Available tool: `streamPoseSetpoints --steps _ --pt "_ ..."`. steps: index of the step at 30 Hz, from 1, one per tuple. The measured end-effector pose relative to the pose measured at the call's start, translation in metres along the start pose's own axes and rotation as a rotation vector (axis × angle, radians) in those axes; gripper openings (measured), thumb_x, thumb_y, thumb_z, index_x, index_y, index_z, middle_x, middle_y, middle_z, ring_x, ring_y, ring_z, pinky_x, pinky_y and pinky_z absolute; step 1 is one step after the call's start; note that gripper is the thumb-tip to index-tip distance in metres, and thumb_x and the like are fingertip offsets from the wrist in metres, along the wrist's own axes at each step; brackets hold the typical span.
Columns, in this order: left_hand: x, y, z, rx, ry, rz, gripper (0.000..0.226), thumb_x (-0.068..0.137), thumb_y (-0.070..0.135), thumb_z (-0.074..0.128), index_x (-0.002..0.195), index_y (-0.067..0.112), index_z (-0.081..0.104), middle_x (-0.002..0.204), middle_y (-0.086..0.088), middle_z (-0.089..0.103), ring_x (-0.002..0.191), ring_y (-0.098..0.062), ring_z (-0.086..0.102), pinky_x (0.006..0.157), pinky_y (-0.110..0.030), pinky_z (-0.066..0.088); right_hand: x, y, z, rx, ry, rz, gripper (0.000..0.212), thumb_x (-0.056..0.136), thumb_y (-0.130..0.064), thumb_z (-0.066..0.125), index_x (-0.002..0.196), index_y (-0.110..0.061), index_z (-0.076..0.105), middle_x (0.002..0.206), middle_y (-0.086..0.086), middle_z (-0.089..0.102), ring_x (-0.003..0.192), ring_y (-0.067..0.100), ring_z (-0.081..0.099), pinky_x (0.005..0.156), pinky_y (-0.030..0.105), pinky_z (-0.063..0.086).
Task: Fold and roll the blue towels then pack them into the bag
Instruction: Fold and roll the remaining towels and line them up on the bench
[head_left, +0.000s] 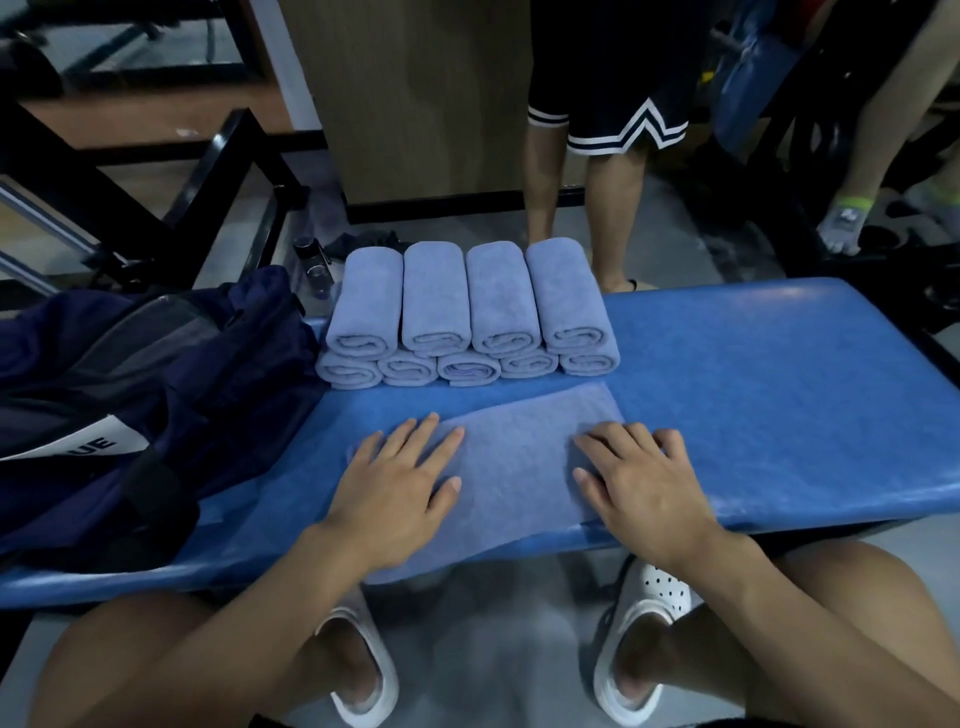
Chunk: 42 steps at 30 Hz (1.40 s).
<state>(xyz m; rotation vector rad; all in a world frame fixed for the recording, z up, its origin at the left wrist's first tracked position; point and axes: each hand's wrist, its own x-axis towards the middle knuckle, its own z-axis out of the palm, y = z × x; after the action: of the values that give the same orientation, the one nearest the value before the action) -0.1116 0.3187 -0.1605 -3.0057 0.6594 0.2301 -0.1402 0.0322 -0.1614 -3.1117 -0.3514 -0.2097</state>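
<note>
Across a blue padded vinyl bench (779, 405) lay a folded light-blue terry towel (514, 467), long axis running 7 to 1 o'clock, the left hand (395, 483) and right hand (639, 483) flat on it with fingers straight, equally near, and a dark navy fabric bag (156, 374) at 9 o'clock.

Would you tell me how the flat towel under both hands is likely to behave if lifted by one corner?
Probably floppy: the flat towel lies limp on the bench and its near edge droops over the padding. Likely light, being thin cloth. Its plush nap may grip the vinyl while the left hand and right hand press on it.
</note>
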Motion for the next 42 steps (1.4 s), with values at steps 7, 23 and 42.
streamPoseSetpoints --steps 7,23,42 --pt "-0.004 0.004 -0.007 0.001 0.120 0.166 0.063 0.097 0.050 0.022 0.151 0.021 0.038 0.163 -0.007 0.026 0.149 -0.027 0.025 0.117 -0.047 0.030 0.000 -0.015 -0.005 -0.053 0.014 -0.002 0.038 0.092 -0.043 0.037 0.108 -0.023 0.065 0.108 -0.001 0.058 0.090 0.025 0.052 0.076 0.038 0.034" --pt "-0.026 0.026 -0.002 -0.027 0.165 0.073 0.061 0.098 0.046 0.028 0.147 0.017 0.046 0.157 -0.009 0.038 0.144 -0.025 0.036 0.107 -0.045 0.042 0.027 -0.041 -0.002 0.050 -0.031 -0.044 0.047 0.093 -0.048 0.032 0.116 -0.023 0.064 0.120 -0.003 0.060 0.103 0.023 0.053 0.082 0.040 0.035" --pt "0.007 -0.019 -0.002 -0.501 0.206 -0.363 0.043 0.098 0.044 0.049 0.127 0.013 0.059 0.119 -0.003 0.055 0.111 -0.025 0.053 0.098 -0.045 0.044 0.065 -0.062 -0.001 0.442 -0.095 0.264 0.049 0.094 -0.040 0.056 0.135 -0.016 0.044 0.118 0.002 0.055 0.113 0.025 0.048 0.095 0.039 0.031"
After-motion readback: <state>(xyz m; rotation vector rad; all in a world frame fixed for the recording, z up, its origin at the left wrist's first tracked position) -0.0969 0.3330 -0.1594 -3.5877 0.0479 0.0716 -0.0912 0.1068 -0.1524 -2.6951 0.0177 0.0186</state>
